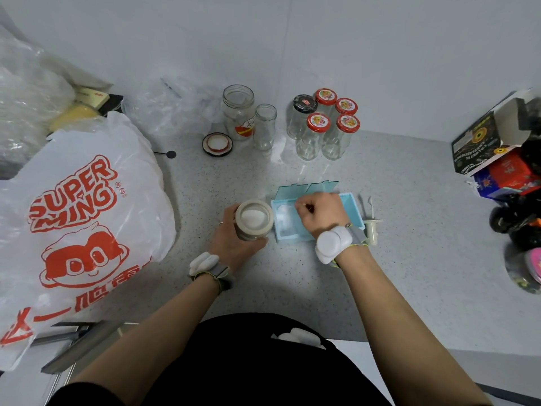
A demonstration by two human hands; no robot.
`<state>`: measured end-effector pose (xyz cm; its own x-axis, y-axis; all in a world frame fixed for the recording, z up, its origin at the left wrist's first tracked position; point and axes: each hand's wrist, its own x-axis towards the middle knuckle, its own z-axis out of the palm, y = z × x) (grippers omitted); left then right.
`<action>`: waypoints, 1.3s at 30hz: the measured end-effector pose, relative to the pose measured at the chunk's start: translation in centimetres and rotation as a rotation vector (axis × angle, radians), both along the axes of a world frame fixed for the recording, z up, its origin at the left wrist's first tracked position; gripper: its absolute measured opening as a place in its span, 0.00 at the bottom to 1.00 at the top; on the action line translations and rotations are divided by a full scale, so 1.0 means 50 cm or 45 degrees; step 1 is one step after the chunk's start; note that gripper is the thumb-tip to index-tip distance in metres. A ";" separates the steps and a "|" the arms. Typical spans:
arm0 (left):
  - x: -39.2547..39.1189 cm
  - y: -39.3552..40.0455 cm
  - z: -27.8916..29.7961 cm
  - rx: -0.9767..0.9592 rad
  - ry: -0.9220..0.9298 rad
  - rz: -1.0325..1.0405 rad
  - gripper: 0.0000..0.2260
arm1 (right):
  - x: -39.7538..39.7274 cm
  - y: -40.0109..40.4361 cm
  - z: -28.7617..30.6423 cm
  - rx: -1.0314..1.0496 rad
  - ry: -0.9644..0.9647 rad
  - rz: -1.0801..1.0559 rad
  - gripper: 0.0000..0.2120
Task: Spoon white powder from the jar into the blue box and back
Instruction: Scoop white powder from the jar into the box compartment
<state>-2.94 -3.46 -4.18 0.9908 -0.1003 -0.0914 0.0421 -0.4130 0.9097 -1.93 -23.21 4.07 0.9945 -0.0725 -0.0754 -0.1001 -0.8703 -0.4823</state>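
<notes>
An open jar (pixel 254 218) holding white powder stands on the grey counter, and my left hand (pixel 234 240) wraps around its side. Right beside it lies the blue box (pixel 355 207) with its clear lid (pixel 307 190) flipped up at the back. White powder (pixel 285 219) sits in the box's left compartment. My right hand (pixel 320 213) hovers over the box with fingers pinched together, seemingly on a spoon handle; the spoon itself is hidden under the hand.
Empty glass jars (pixel 238 114) and several red-lidded bottles (pixel 317 136) stand behind. A loose lid (pixel 217 144) lies near them. A large white shopping bag (pixel 76 218) fills the left. A white utensil (pixel 371 221) lies right of the box; cartons (pixel 486 142) sit far right.
</notes>
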 end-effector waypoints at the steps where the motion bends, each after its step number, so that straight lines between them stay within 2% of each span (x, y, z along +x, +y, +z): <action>1: 0.000 0.000 0.001 0.002 -0.005 -0.007 0.36 | 0.002 0.001 -0.007 -0.062 0.078 0.077 0.08; 5: 0.000 -0.001 0.001 0.013 -0.001 -0.003 0.36 | 0.005 0.008 -0.025 -0.223 0.256 0.185 0.08; 9: 0.000 -0.001 -0.002 0.024 -0.002 0.011 0.37 | 0.009 0.001 -0.024 -0.210 0.342 0.133 0.11; 23: -0.002 -0.003 -0.001 0.017 0.001 0.011 0.36 | -0.001 0.016 -0.030 -0.025 0.325 0.043 0.10; 31: 0.000 -0.001 0.000 0.016 0.005 0.011 0.37 | -0.003 0.010 -0.051 0.312 0.263 -0.353 0.08; 35: 0.001 0.000 -0.004 0.005 0.000 0.000 0.37 | -0.005 -0.010 -0.054 0.442 0.242 -0.567 0.14; 39: 0.001 0.001 -0.002 -0.010 0.007 -0.012 0.38 | -0.003 -0.023 -0.045 0.622 0.252 -0.709 0.13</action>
<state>-2.87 -3.42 -4.27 0.9893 -0.1101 -0.0959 0.0432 -0.4062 0.9127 -2.10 -24.38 1.83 0.7857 -0.4716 -0.4004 -0.5858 -0.3590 -0.7266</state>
